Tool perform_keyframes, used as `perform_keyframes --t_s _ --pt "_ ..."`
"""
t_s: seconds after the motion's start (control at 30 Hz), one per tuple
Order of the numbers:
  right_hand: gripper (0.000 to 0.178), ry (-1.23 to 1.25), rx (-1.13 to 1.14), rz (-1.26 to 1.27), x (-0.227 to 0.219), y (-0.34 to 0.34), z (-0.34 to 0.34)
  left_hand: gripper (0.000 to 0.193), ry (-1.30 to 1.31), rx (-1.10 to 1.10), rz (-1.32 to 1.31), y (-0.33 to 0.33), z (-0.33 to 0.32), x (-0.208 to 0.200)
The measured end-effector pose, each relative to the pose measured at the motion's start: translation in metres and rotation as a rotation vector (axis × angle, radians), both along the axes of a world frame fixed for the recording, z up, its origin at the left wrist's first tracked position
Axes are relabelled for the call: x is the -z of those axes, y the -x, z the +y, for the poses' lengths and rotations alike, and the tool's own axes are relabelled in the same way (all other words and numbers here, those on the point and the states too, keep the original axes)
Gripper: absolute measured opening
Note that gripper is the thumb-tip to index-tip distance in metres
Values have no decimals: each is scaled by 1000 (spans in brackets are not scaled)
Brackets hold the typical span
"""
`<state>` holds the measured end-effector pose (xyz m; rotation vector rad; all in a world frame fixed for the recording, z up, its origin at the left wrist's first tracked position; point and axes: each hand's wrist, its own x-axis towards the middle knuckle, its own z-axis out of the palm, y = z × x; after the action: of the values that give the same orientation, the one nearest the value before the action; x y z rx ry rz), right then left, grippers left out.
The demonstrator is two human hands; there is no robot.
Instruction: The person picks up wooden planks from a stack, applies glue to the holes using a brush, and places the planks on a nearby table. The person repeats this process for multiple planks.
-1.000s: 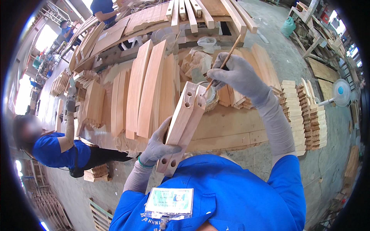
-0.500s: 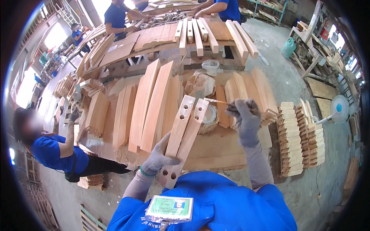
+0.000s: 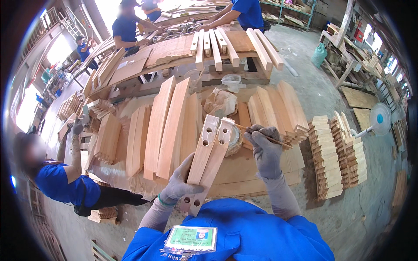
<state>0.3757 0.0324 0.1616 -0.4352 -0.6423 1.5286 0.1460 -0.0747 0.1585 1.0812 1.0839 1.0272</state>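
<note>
Two pale wooden bars (image 3: 201, 158) lie side by side in my gloved left hand (image 3: 179, 185), its fingers wrapped round their lower part. Each bar has round holes near its ends, and white wet stuff coats their far ends. My gloved right hand (image 3: 265, 150) pinches a thin wooden brush (image 3: 278, 142). The brush's tip meets the far end of the right bar, where its bristles are hard to make out. Behind that bar a round tub (image 3: 236, 143) is partly hidden.
Stacked wooden boards (image 3: 167, 130) stand on the bench left and right of a crumpled bag (image 3: 220, 102). More bars overhang a far table (image 3: 174, 50). A co-worker (image 3: 65, 178) stands at left. Wood piles (image 3: 324, 161) and a fan (image 3: 380, 119) are at right.
My right hand has moved left and slightly down, bringing the brush from beside the bars onto the right bar's end. My left hand still holds both bars.
</note>
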Motion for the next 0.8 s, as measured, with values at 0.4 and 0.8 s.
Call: perform_keyframes --t_s 0.4,0.8 --pt "10 64 209 58 16 -19 12 100 53 -26 -80 -24 9 16" --pt "80 -331 117 -1462 46 -54 -21 49 93 -34 -451 -140 101 40"
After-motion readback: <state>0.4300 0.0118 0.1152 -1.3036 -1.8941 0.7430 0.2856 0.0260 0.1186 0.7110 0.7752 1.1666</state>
